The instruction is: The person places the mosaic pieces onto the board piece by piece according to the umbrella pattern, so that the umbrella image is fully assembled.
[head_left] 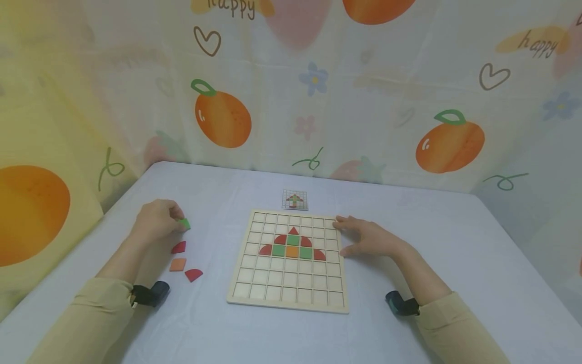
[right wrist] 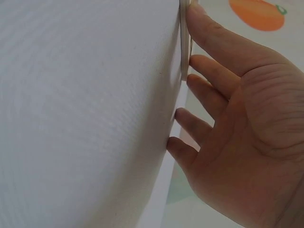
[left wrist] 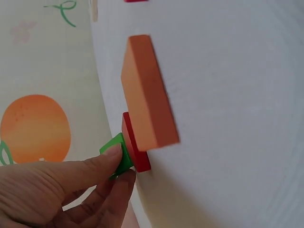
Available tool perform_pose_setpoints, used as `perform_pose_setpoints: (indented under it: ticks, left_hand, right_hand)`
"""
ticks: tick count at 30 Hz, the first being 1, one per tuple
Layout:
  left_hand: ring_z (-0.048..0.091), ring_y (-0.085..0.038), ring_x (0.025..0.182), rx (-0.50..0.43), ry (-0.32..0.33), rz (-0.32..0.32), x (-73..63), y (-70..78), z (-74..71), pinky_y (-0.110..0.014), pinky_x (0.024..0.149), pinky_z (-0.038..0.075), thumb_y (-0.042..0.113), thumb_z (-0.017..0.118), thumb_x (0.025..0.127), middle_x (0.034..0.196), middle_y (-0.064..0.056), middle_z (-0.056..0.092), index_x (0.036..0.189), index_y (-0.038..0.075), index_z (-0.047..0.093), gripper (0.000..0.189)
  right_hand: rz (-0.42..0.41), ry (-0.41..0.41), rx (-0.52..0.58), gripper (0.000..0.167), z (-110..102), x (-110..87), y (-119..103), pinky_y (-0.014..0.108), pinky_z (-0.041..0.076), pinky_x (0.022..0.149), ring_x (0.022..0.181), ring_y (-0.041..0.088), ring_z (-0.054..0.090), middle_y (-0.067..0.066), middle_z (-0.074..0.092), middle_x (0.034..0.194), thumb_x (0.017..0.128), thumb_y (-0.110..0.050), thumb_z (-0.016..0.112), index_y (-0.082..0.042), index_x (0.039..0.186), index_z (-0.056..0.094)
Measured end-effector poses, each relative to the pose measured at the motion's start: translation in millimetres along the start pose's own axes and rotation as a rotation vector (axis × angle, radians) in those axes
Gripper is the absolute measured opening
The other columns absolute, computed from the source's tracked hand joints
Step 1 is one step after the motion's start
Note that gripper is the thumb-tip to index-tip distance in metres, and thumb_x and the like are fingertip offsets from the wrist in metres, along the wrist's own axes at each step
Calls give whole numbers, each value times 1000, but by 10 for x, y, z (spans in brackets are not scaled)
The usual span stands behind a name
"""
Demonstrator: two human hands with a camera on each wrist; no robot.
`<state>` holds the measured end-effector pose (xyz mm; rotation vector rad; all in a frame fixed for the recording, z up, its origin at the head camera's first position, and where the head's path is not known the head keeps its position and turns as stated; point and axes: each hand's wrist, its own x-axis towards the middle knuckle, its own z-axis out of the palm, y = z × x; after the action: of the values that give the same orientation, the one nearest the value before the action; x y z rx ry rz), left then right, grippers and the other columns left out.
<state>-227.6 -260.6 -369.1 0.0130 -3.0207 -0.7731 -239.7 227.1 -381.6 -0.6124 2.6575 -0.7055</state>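
Between thumb and fingers my left hand [head_left: 156,221] pinches a green square tile [left wrist: 117,153], to the left of the gridded wooden board [head_left: 287,299]. Below that hand lie a red quarter-circle tile [head_left: 179,247], an orange square tile [head_left: 178,264] and another red quarter-circle tile [head_left: 193,274]. My right hand [head_left: 375,237] rests at the board's right edge with its fingers spread, thumb and fingertips touching the rim. On the board sit a red triangle tile [head_left: 293,231], an orange square [head_left: 292,251], several green squares and several red quarter-circles, set in an arrow-like shape.
A small pattern card [head_left: 294,199] lies just beyond the board's far edge, printed with a grid and a coloured figure. White cloth covers the table [head_left: 191,323]. Behind it hangs a curtain [head_left: 273,126] printed with oranges.
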Motion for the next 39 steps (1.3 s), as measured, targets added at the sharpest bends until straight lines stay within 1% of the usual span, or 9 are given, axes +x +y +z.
perform_pose_setpoints:
  ticks: [7, 11, 15, 20, 26, 31, 33, 37, 39]
  left_hand:
    - [61, -36, 88, -24, -9, 41, 23, 22, 25, -38, 72, 48, 10, 73, 81, 95, -25, 71, 90, -1, 67, 15]
    - [63, -35, 88, -33, -16, 64, 40, 46, 46, -32, 69, 45, 11, 72, 82, 94, -23, 71, 89, 1, 67, 13]
    - [62, -32, 89, -48, -4, 89, 58, 92, 66, -29, 71, 42, 11, 72, 82, 92, -20, 72, 91, 3, 69, 12]
    - [59, -28, 88, -101, -11, 93, 50, 236, 75, -28, 70, 43, 12, 71, 83, 89, -15, 70, 95, 3, 70, 15]
    - [59, -28, 91, -162, -41, 83, 34, 453, 101, -25, 69, 44, 12, 71, 86, 95, -16, 71, 99, 2, 70, 16]
    - [61, -28, 95, -203, -63, 83, 31, 574, 152, -25, 70, 45, 12, 71, 86, 99, -16, 72, 101, 3, 72, 17]
    - [62, -27, 96, -221, -82, 75, 30, 618, 174, -26, 71, 46, 13, 72, 86, 100, -15, 73, 103, 4, 72, 19]
    - [62, -25, 98, -258, -138, 37, 20, 729, 208, -26, 75, 47, 18, 73, 87, 104, -12, 72, 106, 8, 72, 22]
    - [62, -24, 98, -274, -156, 24, 8, 784, 221, -26, 76, 47, 20, 73, 87, 106, -11, 72, 107, 10, 72, 23]
  right_hand:
    - [4, 2, -1, 80, 19, 15, 28, 61, 18, 121, 153, 38, 19, 6, 33, 162, 79, -40, 80, -14, 147, 47]
    - [9, 4, -7, 80, 27, 21, 35, 61, 19, 121, 153, 38, 19, 5, 33, 162, 79, -40, 80, -15, 147, 47]
    - [13, 4, -7, 79, 30, 24, 36, 61, 19, 121, 153, 37, 19, 5, 33, 162, 79, -40, 80, -16, 147, 47]
    - [12, -1, 0, 79, 25, 17, 20, 61, 19, 121, 153, 38, 19, 5, 33, 162, 79, -40, 80, -15, 147, 47]
    - [0, 3, -5, 79, 14, 4, 13, 60, 19, 121, 153, 38, 20, 6, 34, 162, 79, -39, 79, -14, 147, 47]
    - [-1, 2, -1, 80, 7, -2, 11, 60, 19, 122, 153, 38, 19, 6, 34, 162, 79, -39, 80, -14, 147, 47]
    - [2, 1, 0, 80, 6, -2, 7, 60, 19, 122, 153, 38, 19, 6, 33, 162, 79, -39, 80, -14, 147, 47]
    - [1, 1, 7, 79, 3, -4, 7, 60, 18, 122, 153, 38, 19, 6, 33, 162, 79, -38, 80, -14, 147, 47]
    - [-2, 1, 10, 79, 3, -4, 9, 60, 18, 122, 153, 38, 19, 6, 33, 162, 79, -38, 80, -14, 147, 47]
